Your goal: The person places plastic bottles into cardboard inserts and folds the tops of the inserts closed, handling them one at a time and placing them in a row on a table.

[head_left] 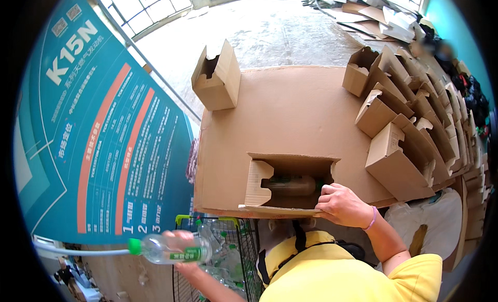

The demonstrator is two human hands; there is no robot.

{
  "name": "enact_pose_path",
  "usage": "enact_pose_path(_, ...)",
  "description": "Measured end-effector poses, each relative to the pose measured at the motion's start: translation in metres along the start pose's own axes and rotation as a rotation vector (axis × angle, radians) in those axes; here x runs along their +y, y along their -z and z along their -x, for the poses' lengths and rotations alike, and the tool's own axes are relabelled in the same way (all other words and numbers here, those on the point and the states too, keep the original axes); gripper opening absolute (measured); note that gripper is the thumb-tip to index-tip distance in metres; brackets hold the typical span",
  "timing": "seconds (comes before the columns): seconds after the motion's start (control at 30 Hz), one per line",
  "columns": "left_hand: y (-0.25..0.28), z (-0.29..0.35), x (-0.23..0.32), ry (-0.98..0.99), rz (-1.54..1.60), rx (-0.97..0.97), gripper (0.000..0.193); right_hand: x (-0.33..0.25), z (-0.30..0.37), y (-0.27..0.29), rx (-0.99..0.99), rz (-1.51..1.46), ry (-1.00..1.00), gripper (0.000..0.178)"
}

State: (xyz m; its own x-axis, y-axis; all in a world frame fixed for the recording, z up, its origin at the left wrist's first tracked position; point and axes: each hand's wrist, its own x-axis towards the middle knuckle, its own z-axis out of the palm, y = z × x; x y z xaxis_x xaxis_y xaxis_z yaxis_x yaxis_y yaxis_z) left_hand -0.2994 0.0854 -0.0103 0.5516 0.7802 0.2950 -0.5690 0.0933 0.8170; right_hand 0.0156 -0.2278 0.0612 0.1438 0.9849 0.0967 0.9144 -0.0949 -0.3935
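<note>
The left hand (180, 242) holds one green-capped plastic bottle (165, 250) (probably light, easily dented, best gripped mid-body); the right hand (341, 205) pinches an open cardboard box (258, 183) at its left

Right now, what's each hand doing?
Left hand: closed, holding a clear bottle with a green cap.
Right hand: closed on the near right edge of an open cardboard box.
</note>
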Motion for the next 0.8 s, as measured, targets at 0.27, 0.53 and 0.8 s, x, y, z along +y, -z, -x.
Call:
enact_pose_path(0.27,-0.225,-0.100,-0.037,0.222,-0.125,-0.706,0.077,-0.006,0.015,-0.025,0.188,-0.044,-0.044,0.014)
enact_pose_path(0.53,-0.239,-0.102,-0.125,0.490,-1.259,-1.636,0.080,-0.021,0.026,-0.038,0.510,-0.020,-0.128,0.018)
enact_pose_path(0.8,-0.232,-0.096,-0.163,0.473,-1.139,-2.004,0.075,-0.016,0.031,-0.042,0.499,-0.075,-0.165,0.017)
